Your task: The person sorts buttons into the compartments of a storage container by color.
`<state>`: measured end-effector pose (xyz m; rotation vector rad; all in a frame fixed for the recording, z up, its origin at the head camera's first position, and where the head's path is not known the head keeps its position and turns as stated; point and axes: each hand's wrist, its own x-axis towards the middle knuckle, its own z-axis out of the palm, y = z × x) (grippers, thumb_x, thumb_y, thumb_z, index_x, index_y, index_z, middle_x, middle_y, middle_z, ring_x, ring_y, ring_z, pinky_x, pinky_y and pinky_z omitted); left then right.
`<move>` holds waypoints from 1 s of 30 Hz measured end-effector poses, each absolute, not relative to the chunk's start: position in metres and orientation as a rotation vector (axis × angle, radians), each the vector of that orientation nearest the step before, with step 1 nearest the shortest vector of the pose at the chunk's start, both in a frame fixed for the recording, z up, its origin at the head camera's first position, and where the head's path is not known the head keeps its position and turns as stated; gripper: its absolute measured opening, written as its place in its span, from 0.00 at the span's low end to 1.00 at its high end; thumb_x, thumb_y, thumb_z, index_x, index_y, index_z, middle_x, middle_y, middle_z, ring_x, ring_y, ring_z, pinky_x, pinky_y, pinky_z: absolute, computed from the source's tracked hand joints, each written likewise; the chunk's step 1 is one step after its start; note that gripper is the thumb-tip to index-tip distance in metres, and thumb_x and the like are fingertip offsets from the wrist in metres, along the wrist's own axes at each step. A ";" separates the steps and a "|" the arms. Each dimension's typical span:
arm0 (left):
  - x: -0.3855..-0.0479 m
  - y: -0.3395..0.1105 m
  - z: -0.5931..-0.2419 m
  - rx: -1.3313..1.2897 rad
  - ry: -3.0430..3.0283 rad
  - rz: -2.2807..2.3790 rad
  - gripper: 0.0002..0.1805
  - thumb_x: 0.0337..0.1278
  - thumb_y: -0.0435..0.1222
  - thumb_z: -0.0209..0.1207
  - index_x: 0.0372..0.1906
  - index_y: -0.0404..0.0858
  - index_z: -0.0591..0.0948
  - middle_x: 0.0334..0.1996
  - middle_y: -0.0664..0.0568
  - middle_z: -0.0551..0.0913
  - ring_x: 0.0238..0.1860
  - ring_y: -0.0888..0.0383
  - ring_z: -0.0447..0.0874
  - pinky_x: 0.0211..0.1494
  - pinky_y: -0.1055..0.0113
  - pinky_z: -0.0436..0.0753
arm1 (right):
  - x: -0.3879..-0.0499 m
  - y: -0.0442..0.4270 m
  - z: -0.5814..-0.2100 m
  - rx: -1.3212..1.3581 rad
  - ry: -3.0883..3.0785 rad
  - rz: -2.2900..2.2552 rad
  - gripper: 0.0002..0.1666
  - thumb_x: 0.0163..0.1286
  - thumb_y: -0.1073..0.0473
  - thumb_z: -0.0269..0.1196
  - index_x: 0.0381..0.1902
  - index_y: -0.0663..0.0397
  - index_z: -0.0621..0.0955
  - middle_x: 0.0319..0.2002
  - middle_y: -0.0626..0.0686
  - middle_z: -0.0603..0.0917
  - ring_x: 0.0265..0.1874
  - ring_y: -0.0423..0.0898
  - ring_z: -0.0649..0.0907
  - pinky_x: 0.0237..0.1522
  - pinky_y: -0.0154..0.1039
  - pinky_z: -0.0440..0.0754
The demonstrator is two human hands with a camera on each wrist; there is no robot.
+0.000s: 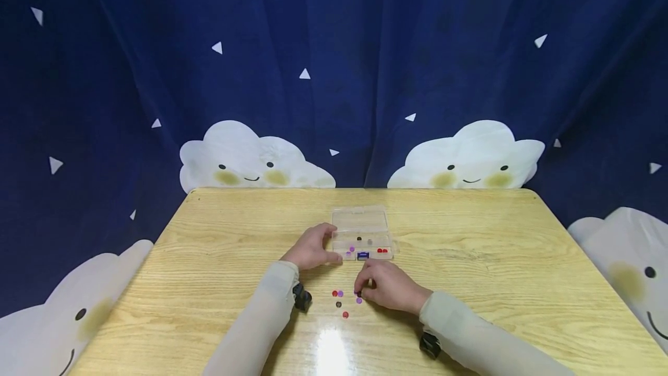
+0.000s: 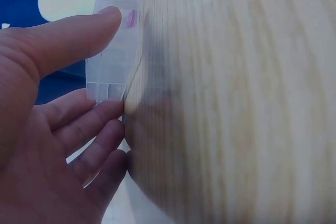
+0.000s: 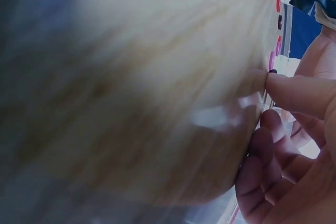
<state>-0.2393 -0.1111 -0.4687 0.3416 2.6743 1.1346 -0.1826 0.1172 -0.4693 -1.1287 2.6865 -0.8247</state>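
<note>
A clear plastic compartment box point(image 1: 360, 220) lies with its lid folded back, small discs and a blue piece point(image 1: 363, 256) inside. My left hand point(image 1: 311, 246) holds its left side, thumb at the near corner; in the left wrist view the thumb of that hand point(image 2: 31, 129) lies over the clear wall point(image 2: 107, 51). Nearer the front, my right hand point(image 1: 388, 286) pinches a black disc point(image 1: 359, 294) at the tabletop, its other fingers curled. In the right wrist view the thumb of this hand point(image 3: 286, 156) meets the black disc point(image 3: 272, 71), partly hidden. A purple disc point(image 1: 359, 301) lies just below.
Loose on the wooden table point(image 1: 219, 306) between the hands are red discs point(image 1: 345, 315), a purple disc point(image 1: 340, 293) and a dark disc point(image 1: 338, 304). A dark blue curtain point(image 1: 344, 97) with clouds hangs behind the table's far edge.
</note>
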 end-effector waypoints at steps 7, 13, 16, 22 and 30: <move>-0.238 -0.111 -0.466 0.346 2.671 1.144 0.42 0.46 0.40 0.75 0.68 0.38 0.71 0.61 0.41 0.77 0.63 0.45 0.75 0.68 0.49 0.75 | -0.183 0.117 -0.469 -1.131 2.688 -0.821 0.06 0.61 0.64 0.69 0.32 0.45 0.88 0.32 0.43 0.82 0.32 0.34 0.77 0.35 0.27 0.75; -0.238 -0.111 -0.468 0.325 2.667 1.155 0.42 0.46 0.40 0.75 0.68 0.38 0.71 0.61 0.41 0.77 0.63 0.46 0.75 0.69 0.50 0.74 | -0.182 0.116 -0.469 -1.117 2.692 -0.800 0.06 0.61 0.63 0.69 0.31 0.44 0.88 0.33 0.42 0.81 0.32 0.34 0.77 0.36 0.28 0.76; -0.238 -0.111 -0.469 0.323 2.663 1.162 0.42 0.46 0.40 0.75 0.68 0.38 0.71 0.61 0.41 0.77 0.62 0.46 0.75 0.69 0.50 0.75 | -0.182 0.116 -0.469 -1.110 2.697 -0.791 0.06 0.61 0.63 0.69 0.30 0.44 0.87 0.33 0.41 0.81 0.33 0.34 0.77 0.37 0.29 0.76; -0.239 -0.111 -0.469 0.334 2.670 1.150 0.43 0.46 0.41 0.75 0.69 0.38 0.70 0.63 0.41 0.76 0.65 0.45 0.74 0.70 0.50 0.74 | -0.183 0.116 -0.470 -1.089 2.707 -0.787 0.05 0.61 0.62 0.70 0.29 0.44 0.87 0.32 0.41 0.80 0.32 0.35 0.77 0.37 0.29 0.77; -0.240 -0.111 -0.468 0.343 2.670 1.161 0.42 0.46 0.40 0.75 0.69 0.38 0.70 0.63 0.41 0.77 0.65 0.45 0.74 0.70 0.50 0.74 | -0.183 0.118 -0.470 -1.106 2.697 -0.815 0.05 0.60 0.64 0.71 0.30 0.47 0.89 0.31 0.41 0.81 0.32 0.34 0.77 0.37 0.28 0.78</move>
